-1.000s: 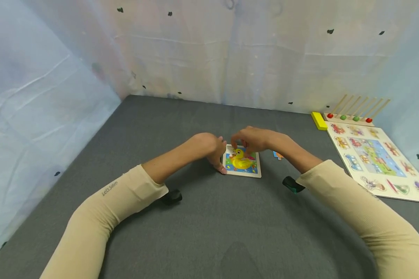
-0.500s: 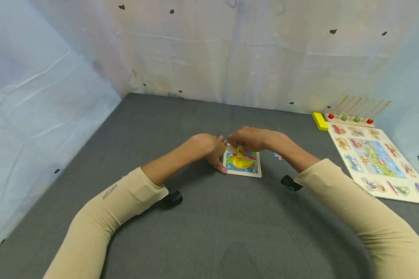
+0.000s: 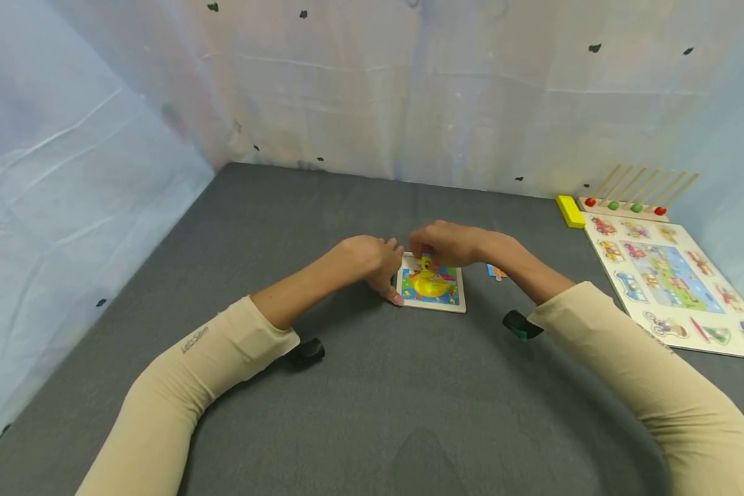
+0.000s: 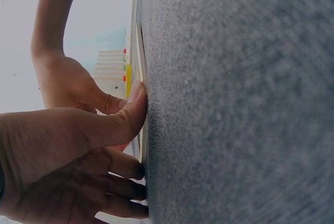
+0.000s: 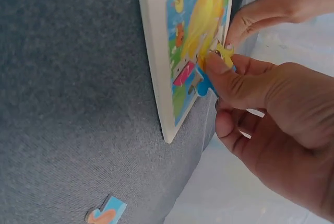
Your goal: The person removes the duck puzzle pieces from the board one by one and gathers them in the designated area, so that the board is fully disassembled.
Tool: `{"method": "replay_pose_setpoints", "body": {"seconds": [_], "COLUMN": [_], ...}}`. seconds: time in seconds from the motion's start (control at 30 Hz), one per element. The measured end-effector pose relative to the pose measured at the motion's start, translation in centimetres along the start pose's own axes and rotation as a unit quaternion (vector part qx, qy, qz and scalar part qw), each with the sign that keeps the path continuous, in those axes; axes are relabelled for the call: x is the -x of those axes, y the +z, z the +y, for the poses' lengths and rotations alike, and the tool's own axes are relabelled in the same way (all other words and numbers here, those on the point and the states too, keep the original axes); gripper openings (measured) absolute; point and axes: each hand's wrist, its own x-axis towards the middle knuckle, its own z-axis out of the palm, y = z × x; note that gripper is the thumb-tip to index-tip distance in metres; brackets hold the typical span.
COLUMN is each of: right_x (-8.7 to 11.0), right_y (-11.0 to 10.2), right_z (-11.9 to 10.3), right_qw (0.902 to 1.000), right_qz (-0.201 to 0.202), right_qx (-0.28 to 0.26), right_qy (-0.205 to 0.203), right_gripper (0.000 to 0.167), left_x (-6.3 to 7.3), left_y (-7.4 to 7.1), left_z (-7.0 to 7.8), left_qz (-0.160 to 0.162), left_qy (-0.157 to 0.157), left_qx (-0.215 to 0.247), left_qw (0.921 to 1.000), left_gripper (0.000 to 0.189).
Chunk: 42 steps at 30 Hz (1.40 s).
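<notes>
A small framed jigsaw puzzle (image 3: pixel 434 307) with a yellow duck picture lies on the dark cloth, a bare patch showing at its upper left. My left hand (image 3: pixel 381 267) steadies its left side, the thumb (image 4: pixel 136 101) at the frame's edge and the fairly straight fingers reaching down to the cloth. Over the top of the picture, my right hand (image 3: pixel 451 244) pinches a blue and yellow puzzle piece (image 5: pixel 204 85) between thumb and fingers. In the right wrist view that piece is tilted and overlaps the picture. A loose blue and orange piece (image 5: pixel 108 211) lies beside the frame.
At the right lies a large picture board (image 3: pixel 614 272) with vehicles and toys. Behind it stand a yellow block (image 3: pixel 570 211) and a wooden peg rack (image 3: pixel 623 209) with red and green beads. A pale curtain (image 3: pixel 372 103) hangs along the table's back.
My right hand has lifted the duck-head piece from the top of the picture after shifting slightly left and back right. More bare frame shows at the upper left. My left hand stays in place.
</notes>
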Motion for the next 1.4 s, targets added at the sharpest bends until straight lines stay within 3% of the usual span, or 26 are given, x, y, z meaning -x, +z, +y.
{"method": "replay_pose_setpoints", "body": {"seconds": [0.13, 0.3, 0.63, 0.83, 1.07, 1.3, 1.4], "right_x": [0.4, 1.4, 4.7, 7.6, 10.3, 12.0, 12.0], "right_y": [-0.3, -0.8, -2.6, -3.7, -4.2, -3.7, -3.1], "right_z": [0.6, 0.7, 0.5, 1.2, 4.1, 7.8, 9.0], "right_qw": [0.9992, 0.9955, 0.9942, 0.9941, 0.9946, 0.9924, 0.9896], "right_qz": [0.025, 0.064, 0.088, 0.105, 0.097, 0.076, 0.047], "right_qx": [-0.008, -0.016, -0.003, 0.004, -0.022, -0.046, -0.075], "right_qy": [-0.031, -0.068, -0.062, -0.028, 0.027, 0.086, 0.113], "right_gripper": [0.013, 0.012, 0.014, 0.019, 0.027, 0.011, 0.008], "left_x": [-0.1, 0.0, -0.1, 0.1, 0.0, -0.1, -0.2], "left_y": [-0.1, -0.1, -0.1, -0.1, -0.1, -0.2, -0.1], "left_z": [0.0, 0.1, 0.2, 0.2, 0.4, 0.5, 0.7], "left_qz": [0.005, 0.004, 0.012, 0.005, -0.005, -0.016, -0.016], "left_qy": [-0.003, -0.006, -0.002, -0.011, -0.025, -0.016, -0.016], "left_qx": [0.002, 0.000, 0.020, 0.023, 0.034, 0.023, 0.021], "left_qw": [1.0000, 1.0000, 0.9997, 0.9997, 0.9991, 0.9995, 0.9995], "left_gripper": [0.110, 0.110, 0.111, 0.112, 0.112, 0.113, 0.113]}}
